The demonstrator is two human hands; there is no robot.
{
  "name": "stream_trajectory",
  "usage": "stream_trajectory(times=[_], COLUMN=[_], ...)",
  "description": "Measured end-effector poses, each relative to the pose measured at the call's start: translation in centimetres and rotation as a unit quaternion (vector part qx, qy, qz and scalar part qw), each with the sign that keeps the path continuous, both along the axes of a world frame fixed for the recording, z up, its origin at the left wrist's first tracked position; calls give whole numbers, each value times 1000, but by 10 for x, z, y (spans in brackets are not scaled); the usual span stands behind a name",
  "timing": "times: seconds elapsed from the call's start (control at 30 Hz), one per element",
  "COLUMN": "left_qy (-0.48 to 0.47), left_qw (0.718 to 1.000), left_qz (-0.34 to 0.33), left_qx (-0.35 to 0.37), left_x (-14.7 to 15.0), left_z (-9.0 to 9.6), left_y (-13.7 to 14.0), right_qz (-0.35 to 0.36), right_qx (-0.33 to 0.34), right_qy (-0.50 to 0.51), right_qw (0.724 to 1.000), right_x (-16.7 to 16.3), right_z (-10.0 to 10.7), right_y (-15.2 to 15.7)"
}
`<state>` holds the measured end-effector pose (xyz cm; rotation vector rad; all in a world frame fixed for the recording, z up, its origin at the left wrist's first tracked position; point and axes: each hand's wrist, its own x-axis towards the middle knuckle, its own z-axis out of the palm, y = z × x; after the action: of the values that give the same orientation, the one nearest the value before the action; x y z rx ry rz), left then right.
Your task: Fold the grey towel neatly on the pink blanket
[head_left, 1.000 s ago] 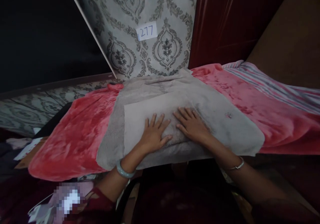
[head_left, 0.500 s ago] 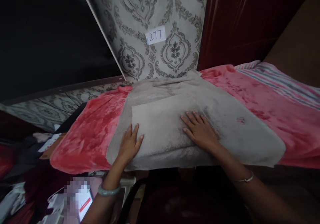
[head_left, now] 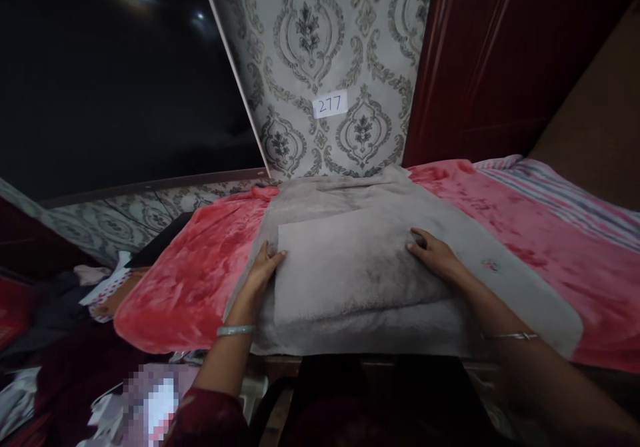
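Observation:
A grey plush towel (head_left: 345,260) lies folded into a rectangle on a wider grey spread, and I cannot tell if both are one piece. At its left edge is my left hand (head_left: 257,270), thumb on the edge and fingers apart from it. My right hand (head_left: 435,255) is at the right side, its thumb and curled fingers pinching the fabric. A small embroidered motif (head_left: 491,265) shows on the grey spread to the right.
Pink plush blanket (head_left: 195,267) covers the surface on both sides. Striped cloth (head_left: 575,180) lies at the far right. A dark screen (head_left: 125,87) stands at the back left. A card marked 277 (head_left: 330,104) is on the patterned wall. A phone (head_left: 163,407) sits below left.
Both hands were lying flat with fingers spread. The right hand has moved right and curled in at the towel's side; the left has turned onto its edge. The view has tilted up.

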<state>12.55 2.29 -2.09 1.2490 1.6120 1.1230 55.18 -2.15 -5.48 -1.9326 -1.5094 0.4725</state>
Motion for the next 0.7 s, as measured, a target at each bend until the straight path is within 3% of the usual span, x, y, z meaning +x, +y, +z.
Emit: stream_trajectory(times=[0.23,0.43,0.6,0.7], left_qy=[-87,-116,-114,-42], left_qw=[990,990,988,995], left_qz=[-71,-83,-88,-82], left_qx=[-80,-8,59,48], left_x=[5,14,16,15], left_z=[7,8,18,20], left_y=[6,-4,2,13], right_qz=[12,11,21,25], right_qx=[3,21,115,121], right_qy=[51,190,209,214], right_qw=[999,981,971,969], right_x=[-4,-14,-16,-16], right_z=[6,13,20,17], right_y=[36,45,40,40])
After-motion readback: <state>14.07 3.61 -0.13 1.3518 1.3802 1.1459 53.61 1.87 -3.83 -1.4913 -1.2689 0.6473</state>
